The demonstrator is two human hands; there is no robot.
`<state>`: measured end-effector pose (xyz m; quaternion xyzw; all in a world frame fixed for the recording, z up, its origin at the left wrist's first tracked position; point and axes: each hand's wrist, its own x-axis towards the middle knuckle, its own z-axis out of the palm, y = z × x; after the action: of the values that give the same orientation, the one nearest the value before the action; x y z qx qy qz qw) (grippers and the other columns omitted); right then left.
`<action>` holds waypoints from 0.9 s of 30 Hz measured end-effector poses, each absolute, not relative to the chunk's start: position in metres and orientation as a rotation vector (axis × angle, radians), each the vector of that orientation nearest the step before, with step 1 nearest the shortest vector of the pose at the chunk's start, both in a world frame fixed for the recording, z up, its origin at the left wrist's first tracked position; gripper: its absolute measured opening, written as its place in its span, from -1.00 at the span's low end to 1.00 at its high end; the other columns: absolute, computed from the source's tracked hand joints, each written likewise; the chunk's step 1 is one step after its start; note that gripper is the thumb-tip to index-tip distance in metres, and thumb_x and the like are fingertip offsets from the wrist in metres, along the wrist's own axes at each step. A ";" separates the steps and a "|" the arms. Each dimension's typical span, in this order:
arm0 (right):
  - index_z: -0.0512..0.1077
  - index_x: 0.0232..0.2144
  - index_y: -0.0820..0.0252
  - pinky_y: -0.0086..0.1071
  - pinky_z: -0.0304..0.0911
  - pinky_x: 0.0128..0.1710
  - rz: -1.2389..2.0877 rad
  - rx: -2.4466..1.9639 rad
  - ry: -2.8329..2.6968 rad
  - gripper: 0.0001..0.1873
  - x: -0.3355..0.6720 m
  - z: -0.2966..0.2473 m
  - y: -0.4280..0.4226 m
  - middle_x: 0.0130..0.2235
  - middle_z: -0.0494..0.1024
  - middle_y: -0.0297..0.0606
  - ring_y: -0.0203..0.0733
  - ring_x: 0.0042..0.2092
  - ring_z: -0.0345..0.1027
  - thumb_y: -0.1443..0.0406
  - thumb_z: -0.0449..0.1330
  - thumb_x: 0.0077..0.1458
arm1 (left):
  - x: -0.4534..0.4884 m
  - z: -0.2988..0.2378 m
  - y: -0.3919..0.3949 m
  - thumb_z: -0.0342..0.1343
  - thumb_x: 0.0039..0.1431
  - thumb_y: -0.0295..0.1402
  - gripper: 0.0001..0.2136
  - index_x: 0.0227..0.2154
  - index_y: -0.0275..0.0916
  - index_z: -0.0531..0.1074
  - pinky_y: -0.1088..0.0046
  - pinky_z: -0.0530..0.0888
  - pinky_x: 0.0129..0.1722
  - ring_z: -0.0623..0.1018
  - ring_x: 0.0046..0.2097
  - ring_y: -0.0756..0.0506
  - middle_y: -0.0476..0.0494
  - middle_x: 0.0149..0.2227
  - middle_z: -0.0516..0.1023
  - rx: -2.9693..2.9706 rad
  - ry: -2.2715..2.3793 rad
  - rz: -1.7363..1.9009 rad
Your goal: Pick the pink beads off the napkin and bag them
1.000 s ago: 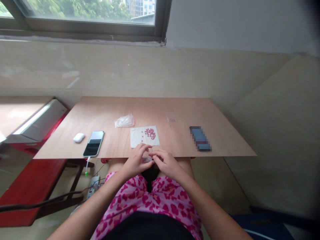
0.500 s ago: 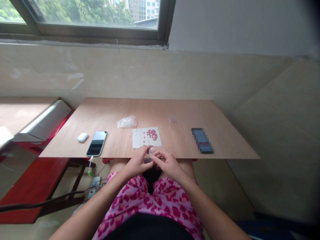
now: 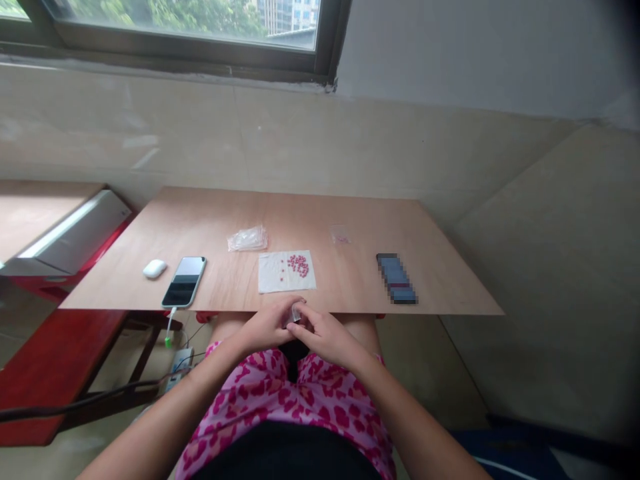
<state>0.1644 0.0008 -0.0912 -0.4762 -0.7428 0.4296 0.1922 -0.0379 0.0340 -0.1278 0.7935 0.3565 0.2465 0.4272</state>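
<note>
My left hand [image 3: 269, 325] and my right hand [image 3: 325, 333] meet at the table's front edge, over my lap. Between their closed fingers is a small clear plastic bag [image 3: 295, 313], mostly covered by the fingers; whether anything is inside it I cannot tell. Just beyond the hands lies a white paper sheet [image 3: 270, 283]. A cluster of small pink-red beads [image 3: 299, 265] rests on its right half, with a short column of 3 single beads [image 3: 282, 270] to the left.
Behind the sheet lie a pile of clear plastic bags [image 3: 248, 239] and a small bag with a few pink pieces [image 3: 341, 235]. To the left are a plugged-in phone [image 3: 185, 283] and a white earbud case [image 3: 155, 269]. A blurred-out phone [image 3: 397, 279] lies right on the wooden table [image 3: 450, 293].
My hands have drawn closer together around the small bag and now sit slightly lower, off the sheet's front edge. The whole view has shifted a little.
</note>
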 end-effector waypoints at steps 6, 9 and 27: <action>0.45 -0.13 0.10 -0.42 0.14 -0.31 1.142 -1.342 -2.127 -0.81 0.168 -0.089 0.004 -0.30 0.57 -0.35 -0.20 -0.31 0.41 0.13 0.17 0.34 | -0.042 -0.128 0.040 0.18 0.19 -0.38 -0.65 0.06 -0.21 0.44 0.24 0.51 -0.04 0.57 -0.09 -0.20 -0.18 -0.09 0.60 2.002 0.916 0.484; 0.48 -0.14 0.10 -0.43 0.15 -0.32 1.147 -1.303 -2.132 -0.82 0.173 -0.087 0.008 -0.31 0.58 -0.35 -0.21 -0.33 0.41 0.15 0.19 0.34 | -0.042 -0.124 0.040 0.19 0.22 -0.36 -0.52 0.20 -0.18 0.33 0.23 0.50 -0.02 0.56 -0.06 -0.19 -0.21 0.00 0.58 1.971 0.952 0.489; 0.56 0.01 0.04 -0.42 0.11 -0.35 1.156 -1.382 -2.107 -0.66 0.172 -0.086 0.011 -0.28 0.63 -0.30 -0.19 -0.32 0.43 0.05 0.19 0.34 | -0.035 -0.114 0.041 0.11 0.15 -0.50 -0.69 -0.03 -0.22 0.45 0.22 0.44 0.08 0.52 0.00 -0.17 -0.16 -0.04 0.57 1.830 0.909 0.632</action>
<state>0.1721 0.0107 -0.0857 -0.4902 -0.7470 0.4099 0.1835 -0.0347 0.0408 -0.1145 0.7503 0.3725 0.2593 0.4806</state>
